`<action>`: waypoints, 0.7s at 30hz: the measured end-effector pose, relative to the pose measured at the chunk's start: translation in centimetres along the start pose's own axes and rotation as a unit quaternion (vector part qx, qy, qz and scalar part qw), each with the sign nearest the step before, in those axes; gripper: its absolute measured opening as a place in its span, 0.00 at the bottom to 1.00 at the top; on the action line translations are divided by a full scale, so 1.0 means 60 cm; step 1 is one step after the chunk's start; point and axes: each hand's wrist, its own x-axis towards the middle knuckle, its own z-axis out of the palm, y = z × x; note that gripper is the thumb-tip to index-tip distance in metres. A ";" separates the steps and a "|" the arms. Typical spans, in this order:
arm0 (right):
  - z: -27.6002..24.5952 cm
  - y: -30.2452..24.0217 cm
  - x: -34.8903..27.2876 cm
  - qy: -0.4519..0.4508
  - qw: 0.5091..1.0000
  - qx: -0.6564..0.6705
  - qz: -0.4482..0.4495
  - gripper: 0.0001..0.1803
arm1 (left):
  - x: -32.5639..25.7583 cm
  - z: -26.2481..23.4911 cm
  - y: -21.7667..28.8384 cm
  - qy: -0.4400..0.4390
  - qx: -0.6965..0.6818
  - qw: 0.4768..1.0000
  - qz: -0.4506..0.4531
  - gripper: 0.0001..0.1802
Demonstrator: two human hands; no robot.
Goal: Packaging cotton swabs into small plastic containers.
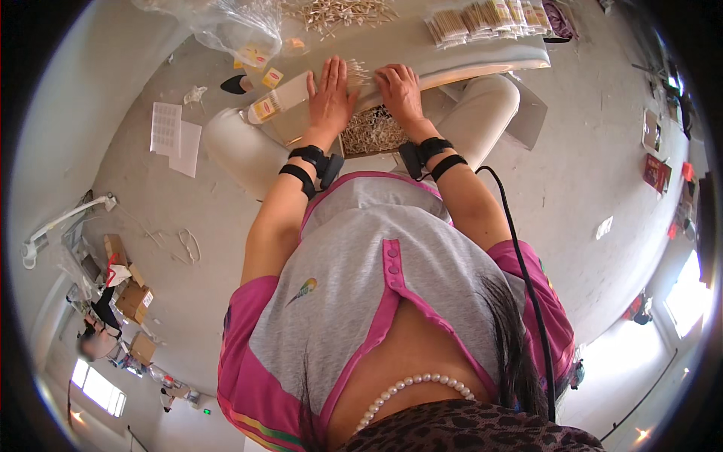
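Note:
My left hand (330,99) lies palm down at the near edge of the table, its fingers stretched out and open. Just right of its fingertips is a small loose bunch of cotton swabs (357,73). On the other side of that bunch my right hand (401,90) rests on the table, open, with bent fingers; its palm is hidden. Beside my left hand lies a clear plastic pouch (265,108) with a yellow and white label. Below my hands, between my knees, sits an open box filled with loose swabs (373,132).
At the table's far side is a heap of swabs (339,13). Filled swab packs (489,21) stand in a row at the far right. A large clear plastic bag (241,26) and a small yellow label card (272,77) are on the left. Printed sheets (166,128) lie on the floor.

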 end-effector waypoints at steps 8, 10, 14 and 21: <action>-0.005 0.000 -0.009 -0.015 1.000 -0.009 -0.006 0.12 | 0.011 0.011 0.015 0.048 -0.001 0.998 -0.029 0.42; -0.007 -0.003 -0.011 -0.024 0.999 -0.024 -0.008 0.13 | 0.022 0.014 0.003 0.042 0.016 0.999 -0.029 0.42; -0.009 -0.009 -0.014 -0.054 0.995 -0.077 -0.032 0.21 | 0.019 0.012 -0.016 0.053 0.014 0.998 0.001 0.43; -0.001 -0.001 0.023 -0.126 0.979 -0.154 -0.053 0.43 | -0.037 0.000 -0.006 0.057 -0.016 0.992 -0.115 0.53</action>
